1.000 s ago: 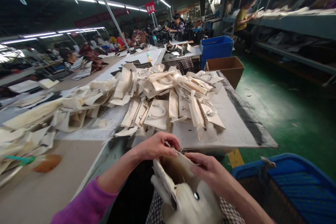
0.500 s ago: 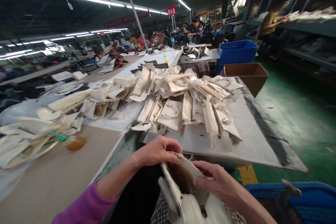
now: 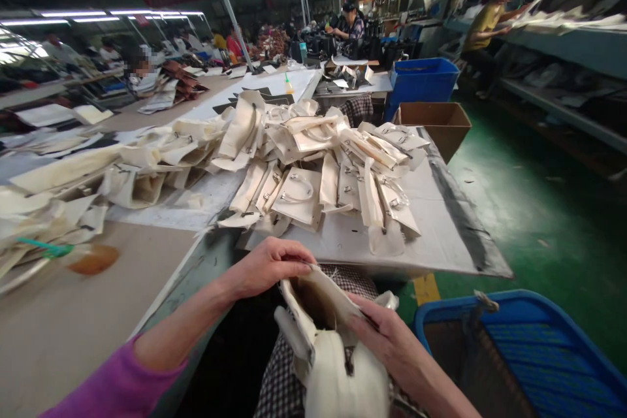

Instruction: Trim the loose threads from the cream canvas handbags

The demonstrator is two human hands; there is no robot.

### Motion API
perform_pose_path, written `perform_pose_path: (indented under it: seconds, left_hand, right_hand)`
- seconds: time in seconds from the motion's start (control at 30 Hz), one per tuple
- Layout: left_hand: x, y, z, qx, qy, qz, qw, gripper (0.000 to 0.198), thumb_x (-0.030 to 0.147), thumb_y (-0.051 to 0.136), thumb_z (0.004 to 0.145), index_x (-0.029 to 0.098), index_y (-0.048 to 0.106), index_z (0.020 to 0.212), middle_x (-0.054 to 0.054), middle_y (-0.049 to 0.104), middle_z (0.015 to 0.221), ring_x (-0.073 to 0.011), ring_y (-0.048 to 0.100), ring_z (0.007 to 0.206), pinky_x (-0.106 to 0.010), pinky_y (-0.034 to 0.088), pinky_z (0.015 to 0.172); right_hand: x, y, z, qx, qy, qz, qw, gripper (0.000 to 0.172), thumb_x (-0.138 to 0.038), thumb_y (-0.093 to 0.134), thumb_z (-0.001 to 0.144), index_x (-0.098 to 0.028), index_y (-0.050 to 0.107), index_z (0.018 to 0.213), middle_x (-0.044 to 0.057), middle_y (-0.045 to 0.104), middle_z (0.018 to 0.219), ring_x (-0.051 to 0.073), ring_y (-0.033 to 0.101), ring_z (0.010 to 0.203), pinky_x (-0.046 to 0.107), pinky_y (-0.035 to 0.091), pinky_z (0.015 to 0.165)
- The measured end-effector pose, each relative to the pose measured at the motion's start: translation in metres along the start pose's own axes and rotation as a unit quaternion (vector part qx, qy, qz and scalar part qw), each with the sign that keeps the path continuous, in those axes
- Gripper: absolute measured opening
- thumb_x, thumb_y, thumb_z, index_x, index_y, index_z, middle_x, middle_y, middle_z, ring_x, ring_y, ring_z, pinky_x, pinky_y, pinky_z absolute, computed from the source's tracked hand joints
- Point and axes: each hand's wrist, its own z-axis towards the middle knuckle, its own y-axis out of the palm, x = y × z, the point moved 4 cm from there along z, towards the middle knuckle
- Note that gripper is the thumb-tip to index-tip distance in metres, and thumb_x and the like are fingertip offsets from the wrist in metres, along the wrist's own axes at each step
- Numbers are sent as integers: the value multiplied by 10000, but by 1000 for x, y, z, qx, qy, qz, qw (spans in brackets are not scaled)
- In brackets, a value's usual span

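A cream-coloured handbag [image 3: 326,339] rests over my lap on checked cloth, its mouth spread and its brown inside showing. My left hand [image 3: 277,268] pinches the bag's upper rim at the far left corner. On the opposite side, my right hand [image 3: 375,326] grips the edge, thumb toward the opening and fingers partly hidden behind the panel. A pale rolled handle hangs along the bag's left side. Just beyond my hands, a pile of similar cream handbags [image 3: 298,199] with curved handles and metal fittings covers much of the white-topped table [image 3: 431,235].
At the left, a bottle of amber liquid [image 3: 93,259] with a green nozzle lies near more cream pieces. A blue basket [image 3: 539,307] stands low at my right. Farther back are a brown carton [image 3: 434,121], a blue bin [image 3: 421,81] and several people at work.
The view has swung right and down, so more of the blue basket shows. Both hands keep their hold on the handbag, and its rounded near end sits more plainly in sight.
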Motion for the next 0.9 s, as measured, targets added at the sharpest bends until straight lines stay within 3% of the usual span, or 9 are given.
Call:
perform_pose_path:
  seconds: [0.13,0.3,0.53,0.7,0.9]
  left_hand:
    - [6,0,4,-18,-26,45,998,213,294,615,844,141,713,954,-22,698,905,-152,616,848,-218,457,770]
    - [17,5,8,-59,-79,113,989,356,360,788,663,188,650,944,39,663,825,-134,584,740,-183,388,593]
    - [14,17,18,-68,-38,152,985,164,305,768,691,191,676,766,63,611,669,-90,523,656,-166,316,562]
    - [12,17,22,-65,-19,194,979,129,281,758,709,180,680,720,52,619,631,-84,514,622,-164,302,550]
    - [12,18,31,-83,-9,228,970,92,257,744,710,177,701,716,44,628,615,-81,508,592,-162,297,538]
  right_hand:
    - [4,3,1,32,10,-6,999,440,-362,546,906,-249,565,1331,44,663,1238,229,605,1127,374,449,1040]
    - [0,8,3,43,18,-87,995,424,-368,494,927,-267,563,1333,39,690,1195,218,635,1070,320,500,937]
    - [-5,16,3,60,-13,-135,989,385,-312,400,967,-328,571,1311,-9,722,1040,178,673,951,263,504,826]
    - [1,15,6,88,32,-155,984,343,-302,441,948,-365,642,1218,-44,742,904,181,700,850,264,498,732]
    - [9,12,12,111,56,-204,971,336,-260,475,924,-353,668,1183,-39,761,919,190,712,799,269,480,689]
